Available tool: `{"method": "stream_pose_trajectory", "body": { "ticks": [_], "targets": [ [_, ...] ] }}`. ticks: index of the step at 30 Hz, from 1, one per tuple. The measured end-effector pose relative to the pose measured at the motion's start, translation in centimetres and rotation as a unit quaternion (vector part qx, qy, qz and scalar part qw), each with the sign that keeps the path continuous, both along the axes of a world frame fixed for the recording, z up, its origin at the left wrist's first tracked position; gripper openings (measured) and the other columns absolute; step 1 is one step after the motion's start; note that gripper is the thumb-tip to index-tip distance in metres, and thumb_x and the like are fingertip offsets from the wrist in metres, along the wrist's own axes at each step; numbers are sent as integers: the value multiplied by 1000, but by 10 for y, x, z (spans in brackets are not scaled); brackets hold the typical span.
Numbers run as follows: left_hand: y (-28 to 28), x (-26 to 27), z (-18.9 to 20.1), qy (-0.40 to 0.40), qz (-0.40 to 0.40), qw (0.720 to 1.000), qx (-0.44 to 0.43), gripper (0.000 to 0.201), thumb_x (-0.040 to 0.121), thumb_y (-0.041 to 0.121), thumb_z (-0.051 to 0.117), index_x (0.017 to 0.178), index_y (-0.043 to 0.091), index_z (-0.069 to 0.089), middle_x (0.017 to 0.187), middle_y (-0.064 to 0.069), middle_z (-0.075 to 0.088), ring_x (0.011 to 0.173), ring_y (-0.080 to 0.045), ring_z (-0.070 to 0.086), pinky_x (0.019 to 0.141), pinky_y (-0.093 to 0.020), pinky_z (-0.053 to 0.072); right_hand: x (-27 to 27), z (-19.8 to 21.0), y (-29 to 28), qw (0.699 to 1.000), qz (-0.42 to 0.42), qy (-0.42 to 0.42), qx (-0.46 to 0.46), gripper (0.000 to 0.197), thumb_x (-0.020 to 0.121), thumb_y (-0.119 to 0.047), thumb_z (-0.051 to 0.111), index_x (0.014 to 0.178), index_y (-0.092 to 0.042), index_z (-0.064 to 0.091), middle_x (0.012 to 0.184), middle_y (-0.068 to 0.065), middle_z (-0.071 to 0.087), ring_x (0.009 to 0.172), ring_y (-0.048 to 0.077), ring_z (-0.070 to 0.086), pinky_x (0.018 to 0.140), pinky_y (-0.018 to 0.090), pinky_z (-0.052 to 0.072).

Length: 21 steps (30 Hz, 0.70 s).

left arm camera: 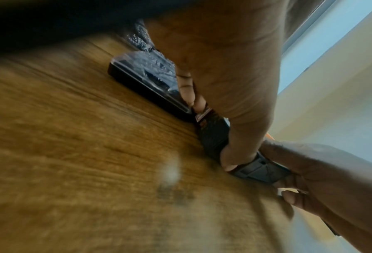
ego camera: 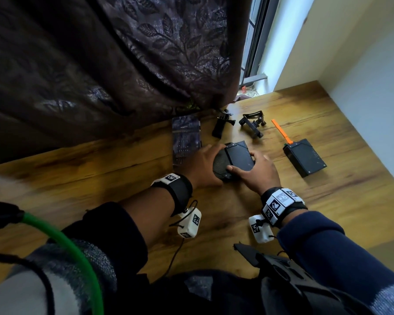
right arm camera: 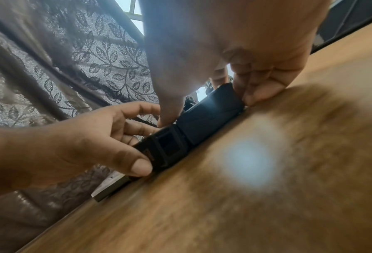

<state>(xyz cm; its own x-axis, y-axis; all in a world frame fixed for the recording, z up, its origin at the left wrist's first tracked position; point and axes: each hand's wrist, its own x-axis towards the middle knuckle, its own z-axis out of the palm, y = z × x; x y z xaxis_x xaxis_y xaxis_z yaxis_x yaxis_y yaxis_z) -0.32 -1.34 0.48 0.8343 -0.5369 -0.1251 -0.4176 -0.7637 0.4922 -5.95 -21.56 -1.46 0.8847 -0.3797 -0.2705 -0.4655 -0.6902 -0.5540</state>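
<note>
Black plastic box (ego camera: 240,155), flat and rectangular, with a dark rounded textured flap (ego camera: 218,165) along its left edge. Position: middle of the brown wood-grain bench (ego camera: 123,178), lying flat on it as far as both wrist views show.

Key relation: the box sits directly between the two hands. The left hand (ego camera: 203,164) is on its left flank, and the right hand (ego camera: 258,176) is on its right side and near end. Long axis runs roughly away from the person, near end skewed slightly right. Neither hand is nearer; both are in contact. The seam between flap and box follows the long axis, on the left hand's side.

Grip, left: grasping the box. Thumb (right arm camera: 138,166) pressed against the near corner, fingers curled over the flap toward the far edge.

Grip, right: also grasping the box. Thumb (ego camera: 233,168) on the near top edge, fingertips (right arm camera: 261,93) down the far side, touching the bench. Each span is set by the box; no slack seen.

Judgement: this is a two-handed hold, so the next move probably lifts the box or works the flap against the body. One hand would brace while the other pulls across the long axis. What the flap is: cannot tell.

Nearby:
- Clear-lidded dark case (ego camera: 185,137), just beyond the left fingers.
- Second black box with an orange strip (ego camera: 305,159), well apart to the right.
- Black handle mount (ego camera: 221,127) and black clamp bracket (ego camera: 251,125), farther back.
</note>
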Motion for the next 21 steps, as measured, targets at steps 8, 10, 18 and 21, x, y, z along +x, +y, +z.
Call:
{"method": "stream_pose_trajectory", "body": {
  "ticks": [8,10,18,21],
  "targets": [
    [27,-30,7,47,0,996,-79,114,48,46,97,145,36,38,134,-2,64,114,-19,65,93,-37,59,-22,-1,8,1000,9,-11,-5,78,82,-69,67,143,-23,50,132,9,59,121,27,56,99,41,51],
    [36,-38,6,52,-5,994,-97,114,48,45,98,145,36,38,131,-2,65,112,-18,66,94,-37,59,-30,2,14,999,3,-40,-28,72,83,-66,67,139,-25,50,128,8,55,120,29,53,100,42,49],
    [96,-70,7,63,-11,992,-112,121,49,43,100,148,42,31,140,-1,58,122,-19,60,100,-35,55,-57,20,72,991,133,-4,24,58,87,-65,65,129,-24,60,108,-5,69,92,10,64,81,33,57],
    [130,-82,11,75,-8,991,-109,119,51,41,99,148,46,28,140,-1,56,123,-20,59,102,-39,54,-59,26,109,972,165,113,126,58,87,-63,68,132,-28,59,112,-2,72,94,12,69,81,31,57]
  ]
}}
